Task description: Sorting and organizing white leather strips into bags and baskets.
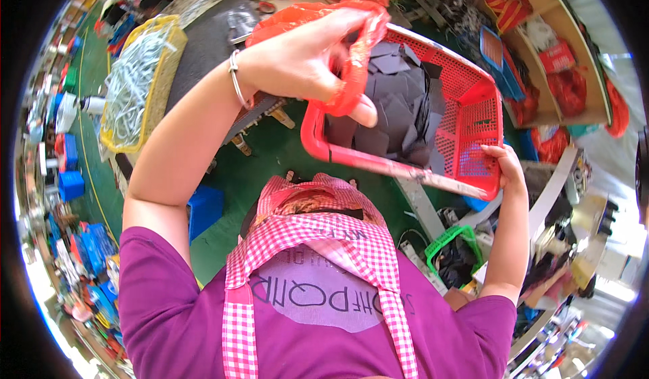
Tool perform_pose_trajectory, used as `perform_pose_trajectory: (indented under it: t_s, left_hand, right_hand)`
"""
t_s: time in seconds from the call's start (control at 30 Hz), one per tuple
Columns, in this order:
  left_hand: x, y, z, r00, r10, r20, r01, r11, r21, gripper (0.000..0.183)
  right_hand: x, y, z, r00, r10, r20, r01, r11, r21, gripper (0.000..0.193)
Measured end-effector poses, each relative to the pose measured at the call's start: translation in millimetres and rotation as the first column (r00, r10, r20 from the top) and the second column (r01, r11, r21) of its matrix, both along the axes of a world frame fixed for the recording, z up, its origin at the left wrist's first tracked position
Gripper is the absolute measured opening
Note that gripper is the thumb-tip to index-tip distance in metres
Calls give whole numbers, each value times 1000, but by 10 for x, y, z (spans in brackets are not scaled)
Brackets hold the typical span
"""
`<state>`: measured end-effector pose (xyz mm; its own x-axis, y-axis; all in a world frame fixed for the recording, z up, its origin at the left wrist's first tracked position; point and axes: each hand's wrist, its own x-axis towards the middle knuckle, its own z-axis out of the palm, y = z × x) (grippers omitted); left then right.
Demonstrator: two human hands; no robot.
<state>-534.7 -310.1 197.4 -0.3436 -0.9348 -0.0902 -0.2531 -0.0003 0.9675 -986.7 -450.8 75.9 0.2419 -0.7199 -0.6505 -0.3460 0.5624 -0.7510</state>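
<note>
A red plastic basket (pixel 389 166) is tilted in front of me, with perforated sides and many flat black pieces (pixel 389 102) heaped toward its left end. My right hand (pixel 508 167) grips the basket's rim at its near right corner, fingers over the edge. Above the basket's left end, my left hand (pixel 301 54) is closed around the gathered edge of a thin red plastic bag (pixel 277 22). The bag's film loops over the fingers and spreads behind the hand, across the far left edge of the basket. Whether anything lies inside the bag is hidden.
To the left, a yellow basket (pixel 177 41) holds a tangle of pale blue strips beside a dark work surface (pixel 203 48). A wooden shelf (pixel 588 61) with red bags and a blue tray (pixel 499 64) stands at the far right. Below my right arm sits a green basket (pixel 449 237).
</note>
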Motion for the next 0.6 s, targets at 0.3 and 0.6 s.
perform_pose_trajectory:
  t_s: [0.3, 0.6]
  left_hand:
    - [-993, -563, -1308, 886, -229, 404, 165, 968, 187, 100]
    - [-1679, -965, -2231, 965, -217, 147, 115, 855, 505, 56]
  right_hand:
    - [-359, 481, -1352, 886, -464, 0, 463, 884, 62, 23]
    - [-748, 1028, -2706, 652, -746, -132, 744, 664, -77, 15]
